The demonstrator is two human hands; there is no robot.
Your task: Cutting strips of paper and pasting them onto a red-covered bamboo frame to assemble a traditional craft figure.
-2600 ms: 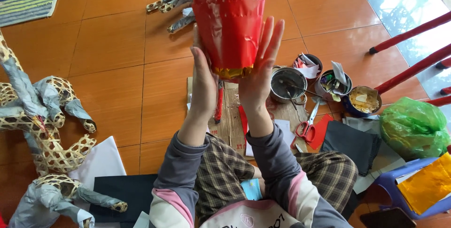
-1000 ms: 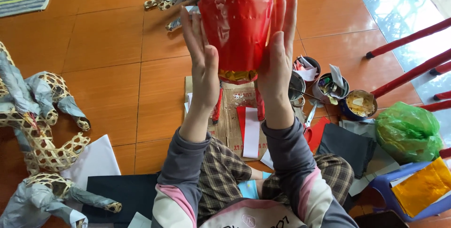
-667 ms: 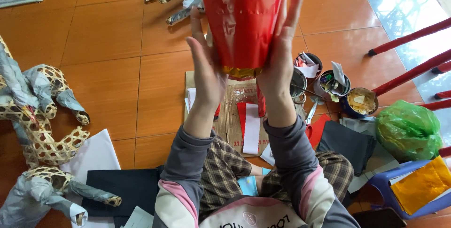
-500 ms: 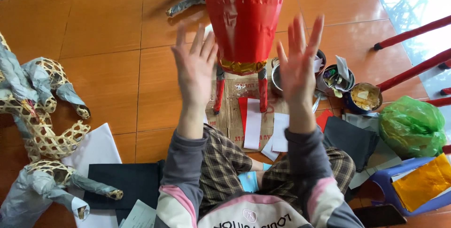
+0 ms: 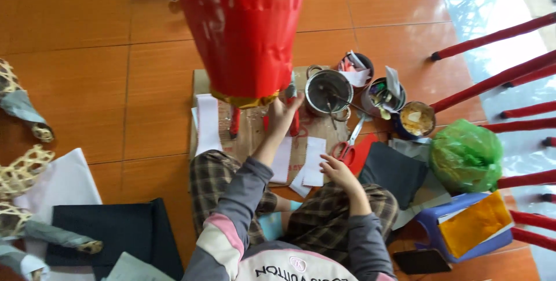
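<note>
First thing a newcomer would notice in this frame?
The big red paper lantern fills the top centre, hanging over a cardboard sheet on the orange tiled floor. Below it, the left hand reaches up to the lantern's gold bottom rim, while the right hand rests by white paper strips. To the right, a bright green plastic bag stands out beside metal tins.

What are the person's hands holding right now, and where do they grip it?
The left hand reaches up to the bottom rim of the red lantern; its grip is hidden. The right hand pinches the corner of a white paper strip.
</note>
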